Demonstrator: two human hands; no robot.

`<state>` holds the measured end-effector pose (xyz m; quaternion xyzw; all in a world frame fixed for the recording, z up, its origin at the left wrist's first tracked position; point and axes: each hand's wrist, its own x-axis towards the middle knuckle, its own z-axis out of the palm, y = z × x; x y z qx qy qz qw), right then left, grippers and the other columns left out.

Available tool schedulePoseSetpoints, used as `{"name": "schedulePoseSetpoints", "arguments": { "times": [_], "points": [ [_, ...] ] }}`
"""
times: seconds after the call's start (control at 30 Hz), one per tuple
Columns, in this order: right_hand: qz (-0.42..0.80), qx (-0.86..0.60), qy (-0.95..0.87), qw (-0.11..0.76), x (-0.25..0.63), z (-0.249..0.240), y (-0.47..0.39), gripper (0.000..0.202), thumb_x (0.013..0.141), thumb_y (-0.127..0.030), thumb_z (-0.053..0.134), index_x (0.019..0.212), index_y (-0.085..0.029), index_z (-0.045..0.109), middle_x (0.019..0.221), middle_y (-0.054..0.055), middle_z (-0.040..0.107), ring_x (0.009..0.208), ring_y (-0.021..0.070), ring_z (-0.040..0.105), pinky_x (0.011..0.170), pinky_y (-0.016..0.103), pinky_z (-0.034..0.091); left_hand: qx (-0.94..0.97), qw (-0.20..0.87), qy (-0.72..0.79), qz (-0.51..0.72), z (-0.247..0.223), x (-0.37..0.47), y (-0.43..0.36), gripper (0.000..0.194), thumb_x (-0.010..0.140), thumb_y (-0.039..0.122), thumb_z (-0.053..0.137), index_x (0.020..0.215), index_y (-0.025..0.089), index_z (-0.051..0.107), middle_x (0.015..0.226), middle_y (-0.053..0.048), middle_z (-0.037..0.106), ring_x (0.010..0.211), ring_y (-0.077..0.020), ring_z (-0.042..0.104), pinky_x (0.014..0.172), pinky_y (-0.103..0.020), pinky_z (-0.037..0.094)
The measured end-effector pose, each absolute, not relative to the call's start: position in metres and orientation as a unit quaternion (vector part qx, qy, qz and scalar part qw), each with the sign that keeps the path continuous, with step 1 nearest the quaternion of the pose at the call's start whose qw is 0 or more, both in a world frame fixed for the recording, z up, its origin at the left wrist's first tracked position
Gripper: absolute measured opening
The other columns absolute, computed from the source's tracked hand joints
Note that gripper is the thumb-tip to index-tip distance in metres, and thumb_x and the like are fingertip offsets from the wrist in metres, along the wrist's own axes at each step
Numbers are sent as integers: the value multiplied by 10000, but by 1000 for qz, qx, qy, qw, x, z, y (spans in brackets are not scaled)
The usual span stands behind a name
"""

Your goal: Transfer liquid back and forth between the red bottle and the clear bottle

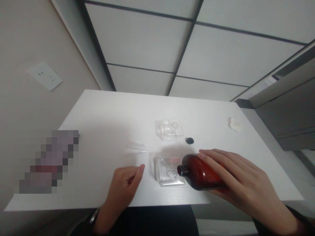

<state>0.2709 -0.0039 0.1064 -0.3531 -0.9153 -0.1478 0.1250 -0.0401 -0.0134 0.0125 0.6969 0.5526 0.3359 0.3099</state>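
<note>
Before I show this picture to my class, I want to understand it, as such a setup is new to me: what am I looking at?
No machine here: these are a person's own bare hands, seen from a camera worn on the head, looking forward and down. The right hand holds a reddish-brown bottle on its side, its open mouth at the edge of a clear container. I can't make out any liquid flowing. The left hand is curled closed to the container's left. On the white table also lie a second clear piece, a small black disc and a fluffy white clump.
</note>
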Motion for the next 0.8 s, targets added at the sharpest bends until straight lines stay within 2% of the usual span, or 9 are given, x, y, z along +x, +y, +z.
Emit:
{"name": "schedulePoseSetpoints", "arguments": {
  "times": [0.3,0.47,0.8],
  "points": [
    [-125,-359,-917,119,275,103,-7,375,1083,-253,504,1382,-54,610,1225,197,746,1052,311,708,849,432,612,703,307,549,332,11,-40,-12,438,999,278,417,628,241,187,530,58,200,443,-93,238,461,-283,179],
    [-130,-348,-920,122,273,104,-6,380,1126,-309,458,1339,-44,628,1206,197,741,1048,310,691,836,429,609,704,307,548,331,11,-39,-12,445,1002,284,417,622,239,189,523,60,204,436,-91,247,457,-274,185],
    [-133,-349,-920,120,273,105,-5,374,1139,-302,429,1327,-46,627,1205,189,741,1051,305,690,816,430,631,700,317,548,331,12,-39,-12,445,1001,275,419,620,240,193,523,61,205,441,-95,246,462,-281,177]
  ]
}}
